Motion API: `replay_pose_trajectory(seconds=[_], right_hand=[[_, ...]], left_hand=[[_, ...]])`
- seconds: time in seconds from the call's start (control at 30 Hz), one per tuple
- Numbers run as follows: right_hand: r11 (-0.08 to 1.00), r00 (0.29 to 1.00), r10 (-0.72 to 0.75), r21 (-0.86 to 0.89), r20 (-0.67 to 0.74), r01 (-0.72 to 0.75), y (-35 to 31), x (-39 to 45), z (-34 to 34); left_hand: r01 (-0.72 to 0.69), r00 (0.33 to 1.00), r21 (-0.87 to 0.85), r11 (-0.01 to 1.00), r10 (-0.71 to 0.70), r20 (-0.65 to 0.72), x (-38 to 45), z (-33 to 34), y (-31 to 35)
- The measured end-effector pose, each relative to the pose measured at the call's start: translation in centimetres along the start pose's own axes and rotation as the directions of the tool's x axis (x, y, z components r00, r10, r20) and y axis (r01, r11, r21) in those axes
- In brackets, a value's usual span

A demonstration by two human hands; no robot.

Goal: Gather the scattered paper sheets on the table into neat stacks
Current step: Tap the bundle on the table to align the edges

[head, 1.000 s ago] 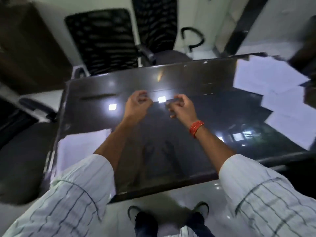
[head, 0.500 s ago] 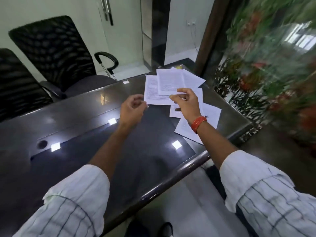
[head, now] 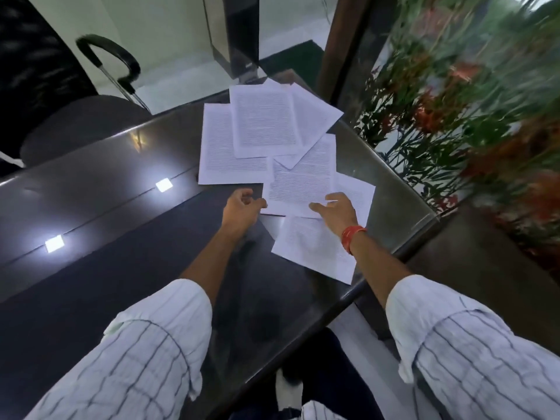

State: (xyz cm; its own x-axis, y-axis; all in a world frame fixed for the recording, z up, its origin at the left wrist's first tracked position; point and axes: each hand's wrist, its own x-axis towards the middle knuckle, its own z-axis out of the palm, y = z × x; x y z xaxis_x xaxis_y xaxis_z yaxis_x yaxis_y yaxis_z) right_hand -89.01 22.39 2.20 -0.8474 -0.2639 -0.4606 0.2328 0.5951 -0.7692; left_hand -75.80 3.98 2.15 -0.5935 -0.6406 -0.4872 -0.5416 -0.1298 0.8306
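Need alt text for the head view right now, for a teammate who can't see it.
Both hands reach to a loose spread of printed sheets at the far right corner of a dark glossy table. The left hand sits at one sheet's edge, fingers curled; the right hand lies over overlapping sheets. A black chair and plants stand beyond.

Dense lines of printed text on the paper sheets (head: 266,122) at upper centre of the frame, on the table (head: 91,183); far too small and blurred to read. No legible word, number, label, brand or sign anywhere else in view.
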Motion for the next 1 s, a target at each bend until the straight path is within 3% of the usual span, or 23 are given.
replay_pose_trajectory(seconds=[0.13,0.27,0.33,0.4,0.47,0.57,0.67,0.83,1.0], right_hand=[[0.984,0.994,0.068,-0.161,-0.081,-0.081,0.0,5.4,-0.2],[0.87,0.988,0.09,-0.473,-0.127,-0.14,-0.2,7.9,0.9],[0.846,0.987,0.058,-0.516,-0.153,-0.13,0.4,7.5,1.9],[0.915,0.986,0.072,-0.384,-0.154,-0.127,1.3,7.6,2.5],[0.982,0.981,0.148,-0.102,-0.125,-0.161,1.8,7.8,2.1],[0.96,0.962,0.238,0.185,-0.133,-0.212,1.9,7.4,0.5],[0.87,0.923,0.363,0.402,-0.128,-0.287,2.5,5.0,-0.6],[0.777,0.855,0.518,0.422,-0.007,-0.467,4.2,-1.3,-0.5],[0.7,0.791,0.61,0.441,0.041,-0.562,5.4,-4.4,1.5]], left_hand=[[0.084,0.994,0.106,0.991,-0.091,0.064,4.2,3.0,1.1],[0.183,0.983,0.292,0.939,-0.184,-0.023,6.9,6.7,1.3],[0.229,0.973,0.232,0.945,-0.229,-0.026,7.5,8.5,1.2],[0.246,0.969,0.222,0.943,-0.245,-0.032,7.8,10.4,1.5],[0.224,0.971,0.319,0.921,-0.238,0.005,7.3,11.8,1.9],[0.143,0.984,0.474,0.869,-0.176,0.025,6.2,12.7,2.8],[0.079,0.996,0.559,0.825,-0.041,-0.08,5.1,12.9,2.9],[0.086,0.996,0.708,0.701,-0.086,-0.037,3.6,13.2,1.8],[0.016,0.999,0.786,0.618,-0.038,0.01,1.9,13.3,0.4]])
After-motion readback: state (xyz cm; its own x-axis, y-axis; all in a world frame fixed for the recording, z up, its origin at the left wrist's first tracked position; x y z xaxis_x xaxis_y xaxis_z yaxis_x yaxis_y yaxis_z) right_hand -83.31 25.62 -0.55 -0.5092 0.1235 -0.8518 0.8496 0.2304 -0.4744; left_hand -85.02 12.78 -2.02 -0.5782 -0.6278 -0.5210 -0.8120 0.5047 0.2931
